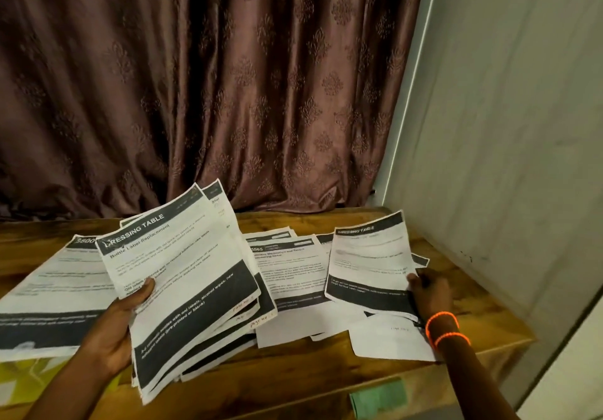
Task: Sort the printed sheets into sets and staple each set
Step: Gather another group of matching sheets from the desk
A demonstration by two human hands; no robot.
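The left hand (122, 321) grips a fanned stack (182, 276) of printed sheets, thumb on the top page headed "DRESSING TABLE", fingers hidden beneath. The stack is held tilted above the tabletop (326, 374), and its lower pages splay out unevenly; with only one edge held, they could slide free or mix into the loose sheets (287, 273) spread flat just beside it.

The right hand (430, 292) pinches a single sheet (368, 259) by its lower right corner, lifted off the pile. It appears to carry the same heading, though the print is blurred. A corner hold on limp paper invites a fold or tear, and a misread heading would put it in the wrong set.

Another sheet (55, 292) lies at the left. No stapler shows; stapling looks a long way off.
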